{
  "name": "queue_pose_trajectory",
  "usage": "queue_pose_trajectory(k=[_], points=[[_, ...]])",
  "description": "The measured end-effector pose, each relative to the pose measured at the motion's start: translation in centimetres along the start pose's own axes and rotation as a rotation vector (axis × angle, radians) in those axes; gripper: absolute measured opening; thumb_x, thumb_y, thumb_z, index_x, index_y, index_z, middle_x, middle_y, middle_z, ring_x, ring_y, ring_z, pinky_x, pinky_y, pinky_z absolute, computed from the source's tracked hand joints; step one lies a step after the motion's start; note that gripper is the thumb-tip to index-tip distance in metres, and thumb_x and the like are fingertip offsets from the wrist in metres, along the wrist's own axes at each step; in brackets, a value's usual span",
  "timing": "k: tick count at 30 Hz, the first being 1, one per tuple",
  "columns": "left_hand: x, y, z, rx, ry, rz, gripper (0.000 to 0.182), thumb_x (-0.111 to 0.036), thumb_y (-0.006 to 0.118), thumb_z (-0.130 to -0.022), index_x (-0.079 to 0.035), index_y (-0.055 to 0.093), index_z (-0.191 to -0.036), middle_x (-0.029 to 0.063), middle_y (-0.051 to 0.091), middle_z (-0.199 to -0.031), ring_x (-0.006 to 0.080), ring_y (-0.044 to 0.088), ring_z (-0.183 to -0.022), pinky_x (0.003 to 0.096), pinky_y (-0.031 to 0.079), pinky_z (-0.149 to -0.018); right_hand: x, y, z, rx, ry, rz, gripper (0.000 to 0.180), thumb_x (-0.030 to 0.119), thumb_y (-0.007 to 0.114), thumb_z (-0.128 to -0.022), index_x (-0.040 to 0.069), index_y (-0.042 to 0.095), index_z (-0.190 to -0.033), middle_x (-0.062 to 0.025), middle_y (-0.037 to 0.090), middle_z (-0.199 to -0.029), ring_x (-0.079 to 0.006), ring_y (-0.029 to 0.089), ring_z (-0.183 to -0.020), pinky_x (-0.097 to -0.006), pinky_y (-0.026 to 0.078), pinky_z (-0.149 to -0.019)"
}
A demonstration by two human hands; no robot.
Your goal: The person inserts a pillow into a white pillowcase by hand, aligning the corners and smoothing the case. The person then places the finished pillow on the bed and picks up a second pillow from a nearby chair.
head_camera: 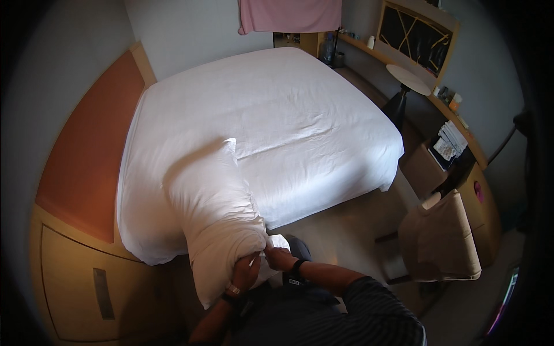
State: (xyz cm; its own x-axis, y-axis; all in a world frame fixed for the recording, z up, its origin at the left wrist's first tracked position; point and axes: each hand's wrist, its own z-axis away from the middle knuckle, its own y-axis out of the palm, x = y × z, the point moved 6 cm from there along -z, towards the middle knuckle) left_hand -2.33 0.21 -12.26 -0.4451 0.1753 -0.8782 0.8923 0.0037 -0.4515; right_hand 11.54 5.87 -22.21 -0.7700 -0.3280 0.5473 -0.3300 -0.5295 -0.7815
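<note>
A plump pillow in a white pillowcase (216, 203) lies across the near edge of the bed (277, 99), its closest end overhanging toward my body. My left hand (246, 271), with a metal-banded watch at the wrist, grips the pillowcase at that near end. Beside it, my right hand (279, 258) pinches the cloth close to the pillow's right side. A dark band circles my right wrist. A loose white flap of fabric (279, 242) shows just beyond the right hand. My fingertips are partly hidden in the folds.
An orange headboard panel (95, 155) and a wooden bedside cabinet (82, 281) stand on the left. To the right are a beige chair (441, 242), a round pedestal table (408, 79) and a wall desk with folded cloths (452, 138). A pink cloth (294, 15) hangs at the back.
</note>
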Motion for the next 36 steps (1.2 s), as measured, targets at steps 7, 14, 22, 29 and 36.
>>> queue_pose_trajectory(k=[7,14,22,29,36], points=[[0.2,-0.8,0.2,-0.051,-0.064,-0.048,0.027,-0.019,0.062,-0.103,0.0,0.076,-0.117,0.0257,0.076,-0.109,0.0424,0.073,-0.104,0.0471,0.058,-0.091,-1.4,1.1,-4.0,0.025,0.042,0.077,0.038,0.012,0.064,-0.087,0.004,0.067,-0.124,-0.0216,0.075,-0.118,-0.0378,0.072,-0.116,-0.0492,0.059,-0.094],[1.5,-0.7,0.2,-0.012,-0.076,-0.008,0.031,-0.023,0.06,-0.106,-0.001,0.075,-0.122,0.023,0.077,-0.113,0.0362,0.074,-0.106,0.0434,0.057,-0.093,-2.2,4.9,-3.5,0.298,-0.081,0.184,0.034,0.021,0.068,-0.088,0.005,0.066,-0.118,-0.0212,0.075,-0.112,-0.041,0.073,-0.109,-0.0517,0.059,-0.09],[4.8,0.5,0.4,0.147,-0.215,0.152,0.033,-0.028,0.065,-0.105,0.001,0.075,-0.116,0.0177,0.078,-0.11,0.029,0.073,-0.104,0.04,0.054,-0.096,3.4,3.6,1.6,0.27,-0.352,0.112,0.02,0.02,0.055,-0.101,0.012,0.065,-0.118,-0.0188,0.075,-0.112,-0.0377,0.072,-0.112,-0.0496,0.057,-0.086],[6.4,1.2,0.8,0.309,-0.04,-0.081,0.035,-0.028,0.057,-0.106,0.001,0.072,-0.119,0.0197,0.076,-0.111,0.0318,0.071,-0.104,0.0394,0.053,-0.095,5.7,-3.3,2.1,0.247,-0.331,0.316,0.03,0.021,0.064,-0.097,0.013,0.067,-0.125,-0.0149,0.077,-0.11,-0.0354,0.076,-0.102,-0.0499,0.06,-0.081],[5.2,1.5,1.2,0.502,-0.069,-0.105,0.032,-0.027,0.061,-0.103,0.0,0.067,-0.119,0.021,0.073,-0.108,0.0357,0.07,-0.102,0.0425,0.054,-0.093,4.4,-7.2,1.0,0.206,-0.171,0.252,0.032,0.036,0.068,-0.092,0.01,0.077,-0.108,-0.0204,0.077,-0.103,-0.0414,0.074,-0.101,-0.0508,0.058,-0.087]])
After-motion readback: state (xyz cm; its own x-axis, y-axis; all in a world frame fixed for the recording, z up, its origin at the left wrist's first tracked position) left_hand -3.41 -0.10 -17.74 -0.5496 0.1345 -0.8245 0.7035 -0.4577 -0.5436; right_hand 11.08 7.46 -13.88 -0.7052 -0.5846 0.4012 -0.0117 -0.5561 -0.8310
